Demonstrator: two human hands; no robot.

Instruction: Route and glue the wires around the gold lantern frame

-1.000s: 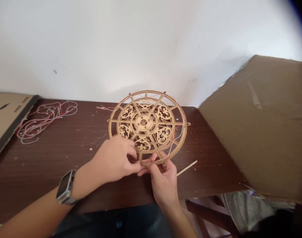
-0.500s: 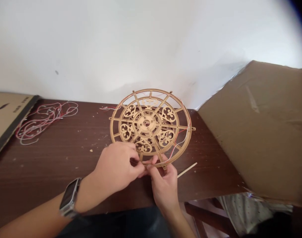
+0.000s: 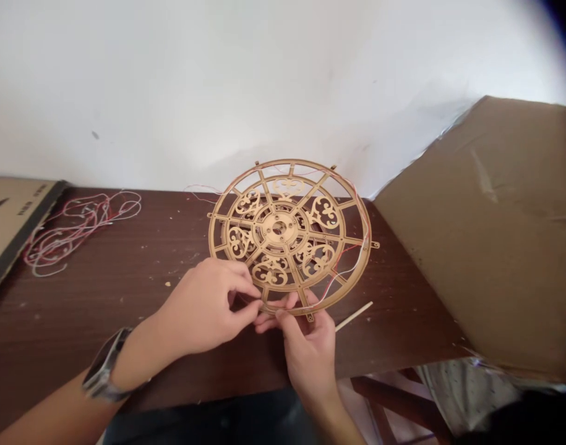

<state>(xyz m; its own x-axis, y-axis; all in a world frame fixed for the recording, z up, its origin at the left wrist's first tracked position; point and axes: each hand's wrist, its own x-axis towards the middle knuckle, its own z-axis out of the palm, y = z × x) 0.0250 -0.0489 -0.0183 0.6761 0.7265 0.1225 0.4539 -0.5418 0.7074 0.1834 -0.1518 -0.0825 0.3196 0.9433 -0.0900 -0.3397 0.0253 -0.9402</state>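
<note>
A round wooden wheel [image 3: 289, 287], laser-cut with spokes and scroll ornaments, tilts up above the table. Red and white wire [image 3: 355, 267] runs along its right rim and down to the near edge; a loose length trails off at its upper left. My right hand [image 3: 310, 346] grips the near rim, thumb on top and fingers beneath. Thumb and forefinger of my left hand [image 3: 218, 303] are pinched together at the near rim, just left of the right thumb, on what looks like the thin wire; their tips hide most of it.
A tangle of red and white wires [image 3: 78, 232] lies on the dark brown table [image 3: 138, 296] at left, beside a cardboard box [image 3: 13, 216]. A thin wooden stick [image 3: 354, 316] rests right of my right hand. A large cardboard sheet [image 3: 487, 247] stands at right; a white wall [image 3: 218, 80] rises behind.
My left hand has shifted slightly left along the near rim, still pinched. The wheel has tipped a little and sits slightly farther right in view. My right hand keeps its grip.
</note>
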